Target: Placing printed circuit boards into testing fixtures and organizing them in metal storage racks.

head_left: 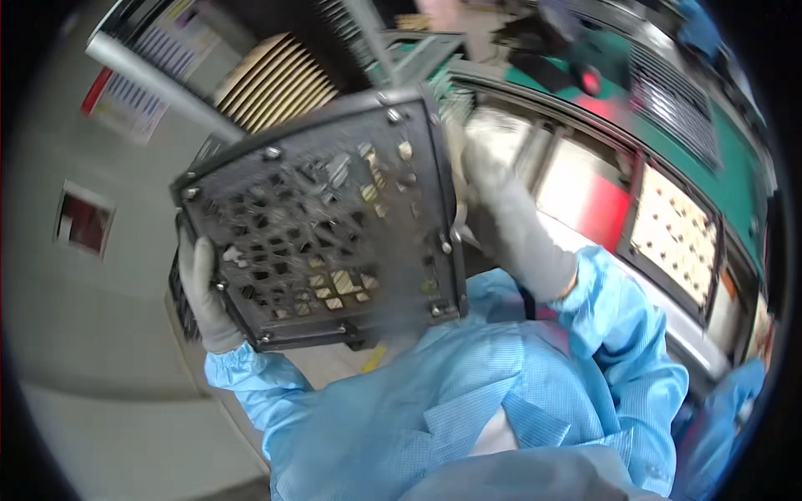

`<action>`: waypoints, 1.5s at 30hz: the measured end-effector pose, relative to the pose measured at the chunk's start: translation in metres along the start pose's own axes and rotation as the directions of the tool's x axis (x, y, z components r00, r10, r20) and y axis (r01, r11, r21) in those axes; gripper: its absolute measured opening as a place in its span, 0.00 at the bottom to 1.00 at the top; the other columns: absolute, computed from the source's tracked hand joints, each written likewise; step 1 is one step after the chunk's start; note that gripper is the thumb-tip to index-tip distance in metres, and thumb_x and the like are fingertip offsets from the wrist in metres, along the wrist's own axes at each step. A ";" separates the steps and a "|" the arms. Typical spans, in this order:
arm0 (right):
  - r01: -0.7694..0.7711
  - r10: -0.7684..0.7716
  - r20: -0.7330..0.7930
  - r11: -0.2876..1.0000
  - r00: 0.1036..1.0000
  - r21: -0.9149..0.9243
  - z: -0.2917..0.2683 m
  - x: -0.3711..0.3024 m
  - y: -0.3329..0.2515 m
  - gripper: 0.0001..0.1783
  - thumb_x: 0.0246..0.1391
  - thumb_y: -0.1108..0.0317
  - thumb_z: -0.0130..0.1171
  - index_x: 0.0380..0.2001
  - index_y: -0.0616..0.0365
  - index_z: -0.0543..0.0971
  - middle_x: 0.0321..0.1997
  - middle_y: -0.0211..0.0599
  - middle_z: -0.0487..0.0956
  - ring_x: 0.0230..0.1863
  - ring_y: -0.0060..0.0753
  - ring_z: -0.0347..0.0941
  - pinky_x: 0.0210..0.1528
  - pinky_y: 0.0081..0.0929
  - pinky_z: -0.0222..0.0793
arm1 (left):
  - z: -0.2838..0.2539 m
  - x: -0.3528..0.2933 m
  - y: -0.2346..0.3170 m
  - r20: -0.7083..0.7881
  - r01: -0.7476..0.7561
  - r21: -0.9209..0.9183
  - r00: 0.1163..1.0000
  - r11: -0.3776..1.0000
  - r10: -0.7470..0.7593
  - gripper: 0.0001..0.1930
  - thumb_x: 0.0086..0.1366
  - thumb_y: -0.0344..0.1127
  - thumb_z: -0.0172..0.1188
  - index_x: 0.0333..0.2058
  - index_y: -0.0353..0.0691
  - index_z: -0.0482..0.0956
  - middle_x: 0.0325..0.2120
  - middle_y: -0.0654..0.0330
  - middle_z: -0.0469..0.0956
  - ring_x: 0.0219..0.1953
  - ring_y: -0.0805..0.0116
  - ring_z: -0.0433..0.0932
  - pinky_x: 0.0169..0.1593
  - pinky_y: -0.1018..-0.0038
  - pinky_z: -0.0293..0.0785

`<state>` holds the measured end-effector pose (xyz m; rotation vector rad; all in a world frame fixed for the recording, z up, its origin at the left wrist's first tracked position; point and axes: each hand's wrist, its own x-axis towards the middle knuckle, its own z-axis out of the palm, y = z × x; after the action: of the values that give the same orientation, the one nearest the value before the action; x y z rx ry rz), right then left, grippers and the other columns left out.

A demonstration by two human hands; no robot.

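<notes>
Between my two gloved hands I hold a dark framed fixture plate (292, 225), tilted up in front of my chest. Many cut-outs pierce its face, and light things behind show through some of them. Round bolts line its frame. My left hand (203, 292), in a pale grey glove, wraps the plate's left edge near the lower corner. At the right edge is my right hand (510, 213), blurred by motion, with its fingers partly hidden behind the frame. Both forearms wear light blue sleeves.
Right of me runs a conveyor (668, 309) with framed trays, one a light panel with dark dots (675, 231). Beyond lie a green mat (743, 204) and a keyboard (675, 104). A slatted rack (276, 82) stands behind the plate. Another blue sleeve (727, 417) shows at lower right.
</notes>
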<state>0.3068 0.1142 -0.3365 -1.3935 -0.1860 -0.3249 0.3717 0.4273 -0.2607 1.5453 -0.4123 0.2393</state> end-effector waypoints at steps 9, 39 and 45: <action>-0.325 -0.100 -0.544 0.707 0.833 -0.628 -0.135 -0.014 -0.007 0.39 0.61 0.59 0.54 0.70 0.60 0.52 0.60 0.53 0.72 0.58 0.52 0.72 0.60 0.37 0.65 | 0.158 0.094 -0.093 0.644 0.238 -0.038 0.748 0.970 -0.159 0.22 0.71 0.37 0.49 0.59 0.31 0.67 0.47 0.55 0.76 0.47 0.68 0.76 0.52 0.72 0.72; -0.427 -0.335 -0.583 0.435 0.740 -0.793 -0.148 -0.063 -0.001 0.44 0.45 0.64 0.66 0.64 0.65 0.59 0.64 0.59 0.61 0.65 0.58 0.62 0.65 0.44 0.61 | 0.337 0.126 -0.218 0.866 0.832 0.138 0.161 0.537 -0.473 0.29 0.72 0.56 0.41 0.62 0.42 0.66 0.57 0.56 0.72 0.59 0.59 0.69 0.62 0.60 0.67; -0.312 -0.385 -0.532 0.503 0.754 -0.806 -0.140 -0.070 0.017 0.49 0.46 0.58 0.67 0.66 0.67 0.56 0.67 0.57 0.58 0.66 0.50 0.60 0.65 0.41 0.60 | 0.364 0.117 -0.208 0.852 0.659 0.124 0.313 0.742 -0.420 0.28 0.75 0.52 0.36 0.62 0.38 0.65 0.56 0.54 0.72 0.54 0.62 0.75 0.57 0.65 0.74</action>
<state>0.2383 -0.0126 -0.3986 -2.1879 0.6738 -1.0613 0.5236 0.0487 -0.4127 1.3534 -0.6044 -1.1693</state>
